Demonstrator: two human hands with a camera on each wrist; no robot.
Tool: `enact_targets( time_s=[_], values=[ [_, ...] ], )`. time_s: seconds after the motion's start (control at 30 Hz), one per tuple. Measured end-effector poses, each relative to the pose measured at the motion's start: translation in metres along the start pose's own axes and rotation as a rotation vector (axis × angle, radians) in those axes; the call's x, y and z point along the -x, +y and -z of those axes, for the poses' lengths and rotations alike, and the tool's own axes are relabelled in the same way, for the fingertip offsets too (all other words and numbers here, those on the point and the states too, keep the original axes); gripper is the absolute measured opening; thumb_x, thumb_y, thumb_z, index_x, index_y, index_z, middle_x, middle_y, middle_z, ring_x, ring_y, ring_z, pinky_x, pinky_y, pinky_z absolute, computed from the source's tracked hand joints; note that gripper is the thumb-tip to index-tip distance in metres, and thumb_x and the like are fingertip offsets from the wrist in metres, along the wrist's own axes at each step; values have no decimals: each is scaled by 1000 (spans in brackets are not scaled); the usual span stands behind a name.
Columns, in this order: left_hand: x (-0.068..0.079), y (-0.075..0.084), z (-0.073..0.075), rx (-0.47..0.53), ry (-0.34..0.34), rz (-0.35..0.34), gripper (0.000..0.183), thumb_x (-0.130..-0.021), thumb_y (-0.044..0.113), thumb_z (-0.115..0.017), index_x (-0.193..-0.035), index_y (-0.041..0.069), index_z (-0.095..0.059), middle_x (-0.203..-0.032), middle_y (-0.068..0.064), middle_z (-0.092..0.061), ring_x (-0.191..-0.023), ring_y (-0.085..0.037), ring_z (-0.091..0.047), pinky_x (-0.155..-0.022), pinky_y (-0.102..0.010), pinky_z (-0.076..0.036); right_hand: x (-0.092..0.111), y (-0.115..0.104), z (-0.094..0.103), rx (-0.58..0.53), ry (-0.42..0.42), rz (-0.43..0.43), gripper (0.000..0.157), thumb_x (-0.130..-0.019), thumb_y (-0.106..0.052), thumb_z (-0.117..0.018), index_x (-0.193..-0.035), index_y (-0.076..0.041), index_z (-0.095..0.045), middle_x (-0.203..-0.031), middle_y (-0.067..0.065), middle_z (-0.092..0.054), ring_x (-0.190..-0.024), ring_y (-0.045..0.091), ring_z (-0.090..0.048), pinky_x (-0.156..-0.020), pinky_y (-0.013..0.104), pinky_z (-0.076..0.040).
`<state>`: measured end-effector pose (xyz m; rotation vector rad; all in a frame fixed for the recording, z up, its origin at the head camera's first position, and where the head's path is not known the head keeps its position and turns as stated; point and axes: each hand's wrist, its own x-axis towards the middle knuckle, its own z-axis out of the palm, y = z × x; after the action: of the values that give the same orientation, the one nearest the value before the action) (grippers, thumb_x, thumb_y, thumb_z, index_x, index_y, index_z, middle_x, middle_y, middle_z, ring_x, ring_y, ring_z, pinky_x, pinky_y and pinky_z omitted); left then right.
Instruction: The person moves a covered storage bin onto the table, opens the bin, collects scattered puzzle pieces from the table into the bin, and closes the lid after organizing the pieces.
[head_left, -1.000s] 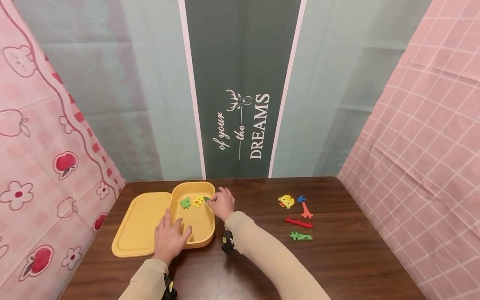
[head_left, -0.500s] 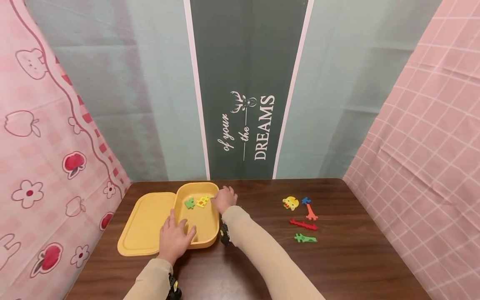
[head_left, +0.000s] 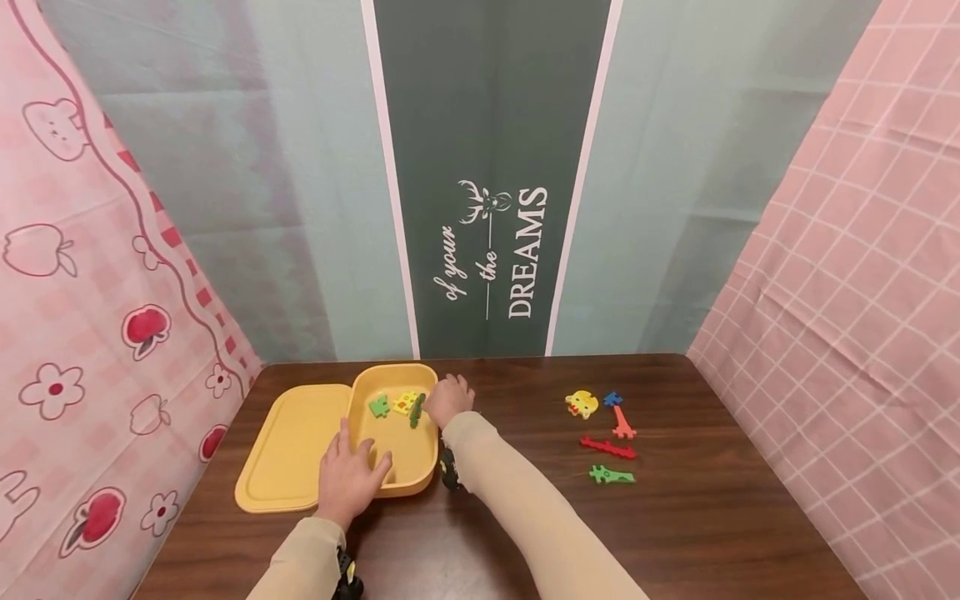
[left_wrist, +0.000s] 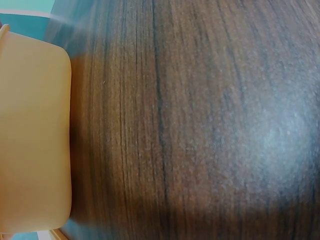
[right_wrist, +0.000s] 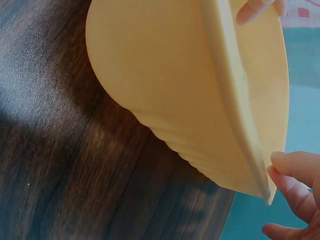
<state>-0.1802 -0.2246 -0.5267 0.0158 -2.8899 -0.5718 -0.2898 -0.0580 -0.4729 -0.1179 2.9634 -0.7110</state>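
In the head view my right hand is at the right rim of a yellow box. Its thumb and forefinger pinch a narrow dark green puzzle piece, tilted over the box's inside. The right wrist view shows the thumb and index fingertips close together at the rim; the box wall hides the piece there. Inside the box lie a light green piece and a yellow patterned piece, partly covered by the dark green one. My left hand, fingers spread, rests at the box's left near rim.
A flat yellow lid lies left of the box. Further right on the wooden table are a yellow animal-face piece, a blue piece, an orange piece, a red strip and a green piece.
The dark green piece has turned from nearly edge-on to showing its long side, and extends lower into the box. Both hands stay almost in place; the head view shifted slightly.
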Motion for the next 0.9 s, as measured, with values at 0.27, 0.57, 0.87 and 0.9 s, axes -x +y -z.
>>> enact_targets(
  time_s=[0.27, 0.57, 0.87, 0.9],
  values=[
    [0, 4, -4, 5, -15, -3, 53, -89, 45, -52, -112, -1, -64, -147, -32, -15, -123, -49, -30, -94, -62, -31, 0, 8, 4, -4, 11, 25, 19, -83, -26, -68, -71, -12, -70, -133, 11, -51, -129, 31, -36, -100, 52, -32],
    [-2, 0, 0, -10, -42, 7, 57, -91, 47, -48, -116, -2, -61, -148, -32, -10, -123, -50, -27, -95, -63, -29, 1, 28, -3, -86, 114, 172, 14, -81, -26, -72, -86, -13, -75, -135, 14, -49, -133, 35, -30, -102, 59, -25],
    [-1, 1, 4, 7, -34, -14, 56, -91, 46, -48, -114, -4, -62, -147, -33, -12, -122, -51, -29, -94, -62, -31, 5, 52, -1, -112, 141, 224, 27, -78, -31, -75, -98, -12, -73, -141, 18, -41, -134, 36, -27, -102, 58, -25],
    [0, 1, 4, 7, -33, -15, 56, -90, 46, -48, -114, -4, -62, -147, -34, -12, -121, -52, -30, -94, -62, -31, 5, 55, 1, -106, 137, 226, 28, -78, -32, -74, -100, -13, -73, -141, 18, -41, -134, 36, -26, -102, 58, -25]
  ],
)
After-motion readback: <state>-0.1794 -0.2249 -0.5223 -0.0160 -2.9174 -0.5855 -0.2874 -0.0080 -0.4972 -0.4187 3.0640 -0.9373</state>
